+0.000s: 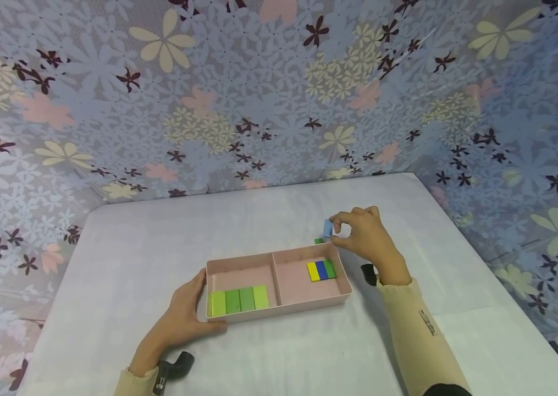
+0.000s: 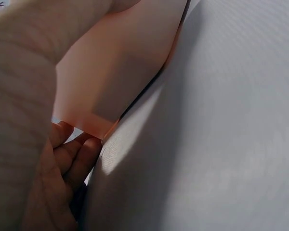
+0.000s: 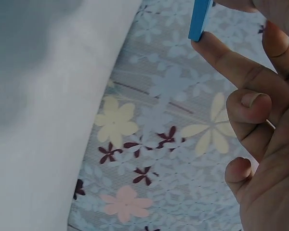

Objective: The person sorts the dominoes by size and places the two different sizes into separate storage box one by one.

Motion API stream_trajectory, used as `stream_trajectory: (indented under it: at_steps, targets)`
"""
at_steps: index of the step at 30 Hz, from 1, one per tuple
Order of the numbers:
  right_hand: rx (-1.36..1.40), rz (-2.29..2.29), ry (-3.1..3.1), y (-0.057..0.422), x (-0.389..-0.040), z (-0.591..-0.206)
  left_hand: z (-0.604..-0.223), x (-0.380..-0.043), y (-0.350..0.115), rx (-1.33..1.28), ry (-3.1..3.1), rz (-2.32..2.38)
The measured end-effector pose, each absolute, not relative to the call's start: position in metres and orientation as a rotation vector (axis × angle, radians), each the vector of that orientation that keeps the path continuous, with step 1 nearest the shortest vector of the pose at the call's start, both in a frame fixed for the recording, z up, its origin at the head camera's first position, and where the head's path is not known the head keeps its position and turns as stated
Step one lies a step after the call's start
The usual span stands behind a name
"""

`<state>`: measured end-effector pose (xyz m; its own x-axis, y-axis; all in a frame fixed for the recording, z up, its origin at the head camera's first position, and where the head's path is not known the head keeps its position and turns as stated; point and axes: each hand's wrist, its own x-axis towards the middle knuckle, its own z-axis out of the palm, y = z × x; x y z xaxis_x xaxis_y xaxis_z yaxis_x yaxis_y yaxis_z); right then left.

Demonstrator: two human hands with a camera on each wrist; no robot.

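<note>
My right hand [image 1: 365,234] pinches a light blue tile [image 1: 327,228] between thumb and index finger, above the far right corner of a two-compartment pink box [image 1: 312,301]. In the right wrist view the blue tile [image 3: 200,19] stands on edge against the index fingertip, the other fingers loosely curled. My left hand [image 1: 184,311] holds the box's left end, thumb along the front wall and fingers at the left side. In the left wrist view the fingers of the left hand [image 2: 70,159] bend round the pink wall [image 2: 106,72]. Some of its fingers are hidden behind the box.
Several light and darker green tiles [image 1: 246,300] line the front of the left compartment. A yellow tile [image 1: 313,271], a dark blue tile [image 1: 321,270] and a green tile [image 1: 330,269] lie side by side in the right one. Another green piece [image 1: 319,241] shows behind the box. White cloth [image 1: 160,236] covers the table.
</note>
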<state>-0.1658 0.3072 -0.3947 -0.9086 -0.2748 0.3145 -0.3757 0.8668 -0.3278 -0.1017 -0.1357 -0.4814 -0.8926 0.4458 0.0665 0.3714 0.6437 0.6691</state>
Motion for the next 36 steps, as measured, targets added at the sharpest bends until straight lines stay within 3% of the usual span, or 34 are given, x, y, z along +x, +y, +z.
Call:
stream_trajectory:
  at_steps: [36]
  targets:
    - [0.77,0.653,-2.798,0.288,-0.142,-0.385,-0.486,-0.105,-0.135,0.829,2.767,1.171]
